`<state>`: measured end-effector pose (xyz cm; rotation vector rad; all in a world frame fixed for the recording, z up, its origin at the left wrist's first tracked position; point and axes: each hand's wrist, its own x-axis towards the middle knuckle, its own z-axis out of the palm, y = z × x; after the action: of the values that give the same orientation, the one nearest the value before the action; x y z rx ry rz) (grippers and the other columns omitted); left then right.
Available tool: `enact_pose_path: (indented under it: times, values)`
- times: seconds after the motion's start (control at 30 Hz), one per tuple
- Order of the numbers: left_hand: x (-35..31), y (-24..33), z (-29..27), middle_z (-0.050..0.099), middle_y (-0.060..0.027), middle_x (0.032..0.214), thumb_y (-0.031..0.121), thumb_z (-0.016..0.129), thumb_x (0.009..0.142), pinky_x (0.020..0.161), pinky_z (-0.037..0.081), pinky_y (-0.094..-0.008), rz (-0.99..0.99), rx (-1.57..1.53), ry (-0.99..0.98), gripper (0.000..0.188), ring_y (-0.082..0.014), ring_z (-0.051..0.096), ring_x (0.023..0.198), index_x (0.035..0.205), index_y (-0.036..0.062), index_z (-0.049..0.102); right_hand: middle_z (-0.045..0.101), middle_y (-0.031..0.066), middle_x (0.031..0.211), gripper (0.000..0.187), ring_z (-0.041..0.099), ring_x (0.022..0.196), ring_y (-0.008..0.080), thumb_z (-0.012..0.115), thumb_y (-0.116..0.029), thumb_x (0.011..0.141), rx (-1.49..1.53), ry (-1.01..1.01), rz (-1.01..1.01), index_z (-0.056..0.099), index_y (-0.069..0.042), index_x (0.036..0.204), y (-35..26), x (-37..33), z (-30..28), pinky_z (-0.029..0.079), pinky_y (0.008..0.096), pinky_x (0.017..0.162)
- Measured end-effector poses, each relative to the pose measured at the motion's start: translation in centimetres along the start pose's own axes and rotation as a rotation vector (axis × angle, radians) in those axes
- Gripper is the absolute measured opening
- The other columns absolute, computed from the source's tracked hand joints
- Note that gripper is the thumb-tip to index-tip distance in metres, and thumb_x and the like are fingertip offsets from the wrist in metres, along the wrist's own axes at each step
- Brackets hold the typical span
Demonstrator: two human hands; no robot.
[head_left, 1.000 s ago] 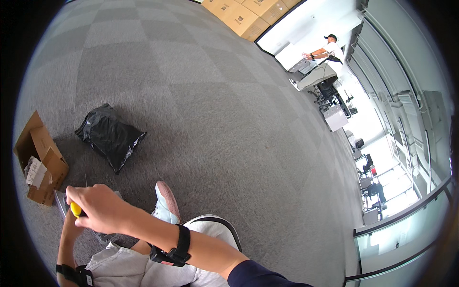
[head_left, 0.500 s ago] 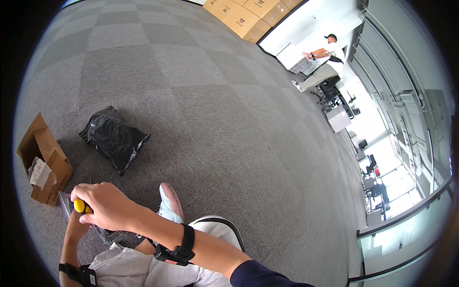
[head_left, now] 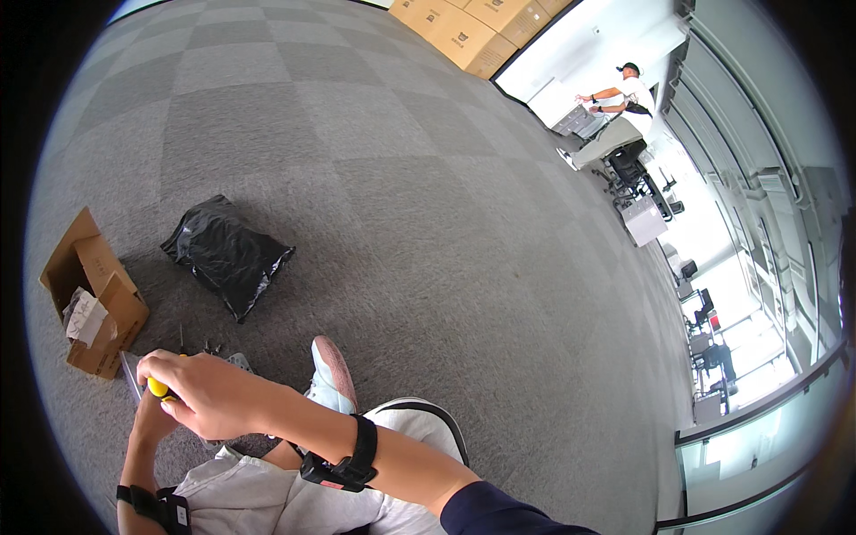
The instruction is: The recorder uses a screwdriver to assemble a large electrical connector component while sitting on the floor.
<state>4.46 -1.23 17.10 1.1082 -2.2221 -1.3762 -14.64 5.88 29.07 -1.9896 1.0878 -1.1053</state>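
Note:
My right hand [head_left: 209, 397] is closed around the yellow-and-black handle of a screwdriver [head_left: 158, 388], whose rounded yellow end shows by the thumb. Its tip is hidden. Just below it is my left hand [head_left: 153, 417], close to the handle, its fingers covered by the right hand. A clear plastic piece [head_left: 131, 370] sticks out beside my hands; what it belongs to is mostly hidden. Past my knuckles, a thin metal shaft [head_left: 182, 339] and small dark metal parts [head_left: 212, 348] lie on the carpet. A grey plate with holes [head_left: 239, 361] shows partly behind my right wrist.
An open cardboard box [head_left: 125, 308] with crumpled white paper [head_left: 85, 316] stands at the left. Beside it lies a black plastic bag [head_left: 227, 254]. Stacked cartons [head_left: 464, 36] fill the far wall. At far right, another person [head_left: 624, 111] reaches toward grey drawers [head_left: 575, 120].
The whole view has shifted slightly, so the box and bag appear farther right. My right hand has turned a little over the handle, and more small parts show beyond it.

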Motion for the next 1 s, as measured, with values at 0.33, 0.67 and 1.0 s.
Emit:
enact_pose_path:
  times: [0.33, 0.67, 1.0]
  values:
    - [-0.9, -3.6, -0.5, 0.058, -0.0096, 0.112, 0.016, 0.078, 0.068, 0.091, 0.046, -0.0376, 0.029, -0.154, -0.004, 0.055, -0.0260, 0.056, 0.105, 0.116, 0.0080, 0.052, 0.064, 0.0181, 0.092, 0.042, 0.066, 0.076, 0.0361, 0.074, -0.015, 0.078, -0.090, -0.081, 0.175, 0.048, -0.003, 0.108, -1.2, 0.5, 0.3, 0.051, 0.0404, 0.067]
    - [-0.1, -0.1, 0.0, 0.062, -0.0141, 0.107, 0.011, 0.075, 0.069, 0.083, 0.049, -0.0392, -0.031, 0.105, -0.005, 0.042, -0.0303, 0.061, 0.100, 0.107, 0.0054, 0.058, 0.062, 0.0159, 0.096, 0.042, 0.065, 0.077, 0.0360, 0.075, -0.015, 0.076, -0.133, 0.020, -0.016, 0.049, -0.002, 0.106, -0.1, 0.3, -0.1, 0.052, 0.0399, 0.068]
    - [-0.7, -0.9, 0.2, 0.062, -0.0120, 0.104, 0.009, 0.078, 0.068, 0.082, 0.050, -0.0388, 0.178, 0.051, 0.062, 0.050, -0.0290, 0.060, 0.098, 0.112, 0.0055, 0.053, 0.062, 0.0173, 0.091, 0.042, 0.065, 0.073, 0.0367, 0.075, -0.017, 0.077, -0.074, 0.048, 0.030, 0.047, -0.003, 0.104, -0.8, 0.5, 0.4, 0.051, 0.0404, 0.066]
